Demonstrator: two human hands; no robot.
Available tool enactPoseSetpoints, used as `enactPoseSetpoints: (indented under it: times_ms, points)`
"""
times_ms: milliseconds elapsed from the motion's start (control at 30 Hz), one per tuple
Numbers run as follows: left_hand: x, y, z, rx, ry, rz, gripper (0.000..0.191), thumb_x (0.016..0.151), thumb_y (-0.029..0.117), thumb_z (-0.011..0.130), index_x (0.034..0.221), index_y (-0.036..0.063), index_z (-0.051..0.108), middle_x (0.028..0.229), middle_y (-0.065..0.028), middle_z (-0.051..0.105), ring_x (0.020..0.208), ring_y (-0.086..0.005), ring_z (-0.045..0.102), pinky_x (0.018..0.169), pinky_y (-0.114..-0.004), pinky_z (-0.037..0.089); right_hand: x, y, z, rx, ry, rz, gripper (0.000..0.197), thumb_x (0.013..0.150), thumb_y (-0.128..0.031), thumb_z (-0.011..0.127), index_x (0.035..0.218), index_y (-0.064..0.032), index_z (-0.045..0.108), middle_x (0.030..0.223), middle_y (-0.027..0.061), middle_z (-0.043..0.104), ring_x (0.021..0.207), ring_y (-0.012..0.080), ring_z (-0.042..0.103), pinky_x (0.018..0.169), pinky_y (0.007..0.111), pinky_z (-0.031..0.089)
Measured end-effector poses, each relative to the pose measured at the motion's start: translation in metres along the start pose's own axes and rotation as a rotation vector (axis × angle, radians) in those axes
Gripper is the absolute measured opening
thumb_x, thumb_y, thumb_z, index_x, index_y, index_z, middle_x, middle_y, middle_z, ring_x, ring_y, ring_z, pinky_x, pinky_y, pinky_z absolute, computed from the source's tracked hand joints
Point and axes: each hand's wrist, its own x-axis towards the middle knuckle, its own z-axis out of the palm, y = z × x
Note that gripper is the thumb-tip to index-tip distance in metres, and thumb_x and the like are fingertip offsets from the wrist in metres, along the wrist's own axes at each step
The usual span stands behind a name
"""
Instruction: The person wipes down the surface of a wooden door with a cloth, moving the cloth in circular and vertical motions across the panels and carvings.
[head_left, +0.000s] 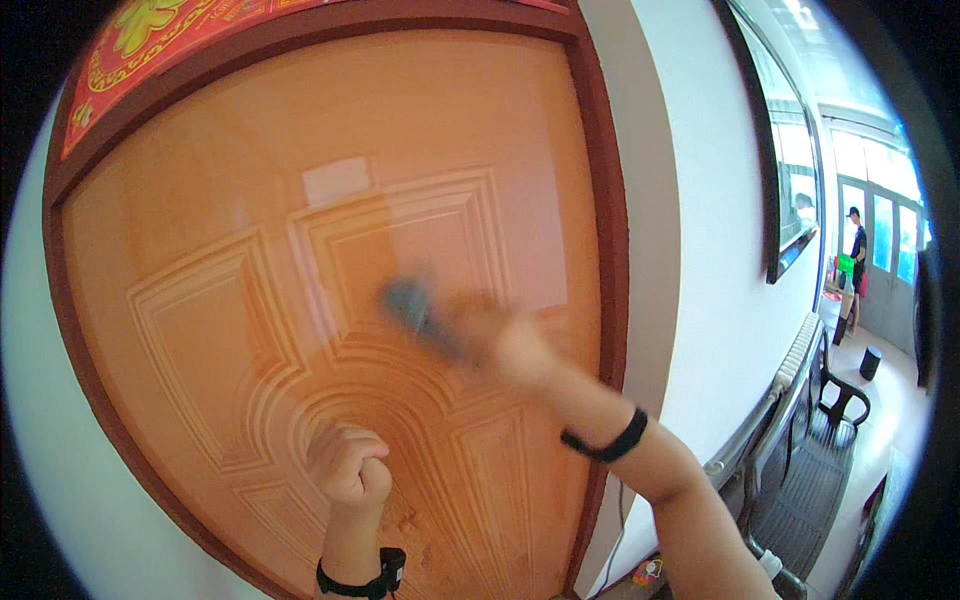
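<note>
A brown wooden door (420, 105) with carved panels stands before me in a dark red frame. My right hand (517, 349), blurred, is in front of the upper door and grips a dark greyish handled tool (412, 304), too blurred to name; whether its head touches the door I cannot tell. My left hand (351, 465) is closed in a fist in front of the lower middle of the door, with nothing visible in it. Black bands circle both wrists.
A red and gold printed decoration (150, 45) is above the door. To the right are a framed panel (795, 172) on the white wall, a radiator (796, 352), a dark bench (806, 487) and a black bin (870, 363). A person (857, 247) stands far off by the glazed doors.
</note>
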Motion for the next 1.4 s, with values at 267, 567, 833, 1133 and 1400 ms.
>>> enactPoseSetpoints:
  times_ms: [267,567,833,1133,1400]
  points:
    - [0.033,0.023,-0.002,-0.006,0.071,0.276,0.017,0.067,-0.009,0.05,0.066,0.006,0.057,0.061,-0.0074,0.058,0.052,-0.0218,0.055,0.05,-0.029,0.038,-0.126,-0.05,0.015,-0.137,-0.278,-0.582,0.035,0.082,-0.019,0.061,0.115,-0.0102,0.066,0.067,-0.0027,0.051,0.055,0.0124,0.055,0.046,0.03,0.044]
    - [0.013,0.009,-0.006,-0.05,0.256,0.065,0.02,0.065,-0.012,0.047,0.063,0.0071,0.051,0.057,-0.0055,0.05,0.052,-0.0216,0.046,0.052,-0.031,0.032,0.025,0.056,-0.053,-0.449,0.237,0.344,0.048,0.079,-0.011,0.068,0.127,-0.0102,0.061,0.076,0.0177,0.064,0.069,0.0393,0.063,0.06,0.045,0.05]
    - [0.034,0.009,0.009,0.101,0.141,0.115,0.022,0.066,-0.013,0.044,0.064,0.007,0.052,0.055,-0.0058,0.047,0.049,-0.0214,0.041,0.052,-0.032,0.031,-0.166,-0.029,-0.009,-0.223,-0.39,-0.29,0.061,0.072,-0.023,0.077,0.129,-0.0069,0.059,0.076,0.0063,0.061,0.065,0.0234,0.063,0.057,0.038,0.051]
    - [0.041,0.026,0.033,-0.071,0.113,-0.082,0.024,0.067,-0.014,0.041,0.063,0.0057,0.053,0.052,-0.0045,0.047,0.047,-0.0168,0.041,0.051,-0.029,0.033,0.013,0.04,-0.079,-0.52,-0.096,0.304,0.07,0.078,-0.011,0.067,0.144,-0.0159,0.046,0.08,0.0142,0.066,0.066,0.032,0.066,0.057,0.046,0.052]
    - [0.016,0.04,0.03,-0.12,0.124,-0.276,0.024,0.066,-0.014,0.04,0.063,0.0051,0.055,0.05,-0.0039,0.046,0.046,-0.016,0.041,0.049,-0.027,0.032,-0.227,-0.033,-0.026,-0.297,-0.273,0.08,0.08,0.077,-0.017,0.067,0.149,-0.0031,0.036,0.083,0.0137,0.065,0.06,0.0252,0.064,0.049,0.036,0.051]
